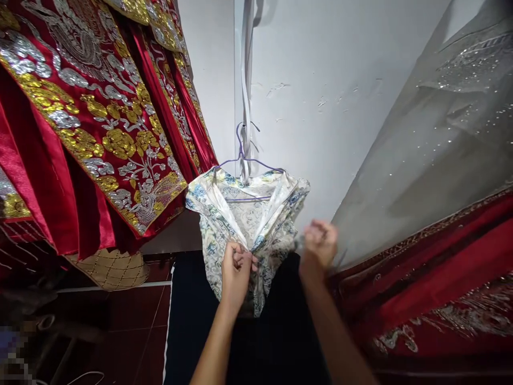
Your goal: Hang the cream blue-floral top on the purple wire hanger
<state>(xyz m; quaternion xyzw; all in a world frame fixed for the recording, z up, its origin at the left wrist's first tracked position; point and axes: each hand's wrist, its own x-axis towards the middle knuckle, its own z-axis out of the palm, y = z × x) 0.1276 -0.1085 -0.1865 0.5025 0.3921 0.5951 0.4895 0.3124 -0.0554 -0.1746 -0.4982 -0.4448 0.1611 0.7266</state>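
A white garment with blue and green floral print (224, 214) hangs on a purple wire hanger (244, 158) against the white wall. My left hand (237, 267) is closed, pinching the front fold of this floral garment near its middle. My right hand (319, 244) is blurred by motion at the garment's right edge, fingers curled; whether it grips the cloth is unclear. Below the garment lies a dark black fabric (276, 331), running under both forearms.
Red satin robes with gold and silver embroidery (92, 123) hang at the left. A grey sequined cloth (444, 139) over red embroidered fabric (436, 289) fills the right. A woven gold piece (114, 270) sits by the dark red tiled floor (132, 331).
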